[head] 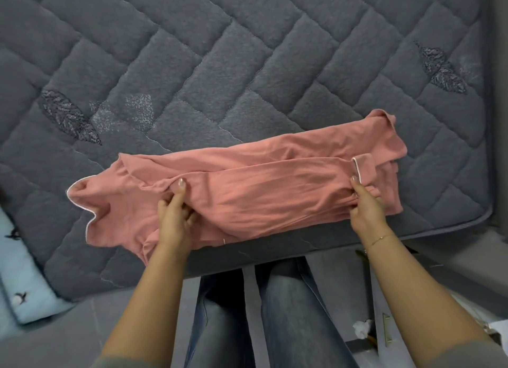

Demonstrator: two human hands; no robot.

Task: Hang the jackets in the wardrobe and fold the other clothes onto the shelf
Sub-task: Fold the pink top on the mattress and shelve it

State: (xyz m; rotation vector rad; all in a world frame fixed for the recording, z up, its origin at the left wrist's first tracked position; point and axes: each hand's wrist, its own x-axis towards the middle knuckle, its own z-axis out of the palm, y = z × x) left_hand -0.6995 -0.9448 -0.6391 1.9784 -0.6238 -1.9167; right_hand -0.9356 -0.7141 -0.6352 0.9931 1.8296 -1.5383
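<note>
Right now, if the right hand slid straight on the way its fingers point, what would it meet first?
The right hand points away across the bed. It already grips the pink garment, so more of that cloth comes first, then probably the grey quilted mattress beyond.

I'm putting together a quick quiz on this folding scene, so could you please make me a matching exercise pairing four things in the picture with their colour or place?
Things:
1. pink garment
2. quilted mattress
3. bracelet
4. light blue fabric

Descriptions:
A. grey, with stitched leaf motifs
B. on the right wrist
C. at the lower left, beside the mattress
D. gripped by the left hand and right hand

Pairs: 1-D, 2-A, 3-B, 4-C
</note>
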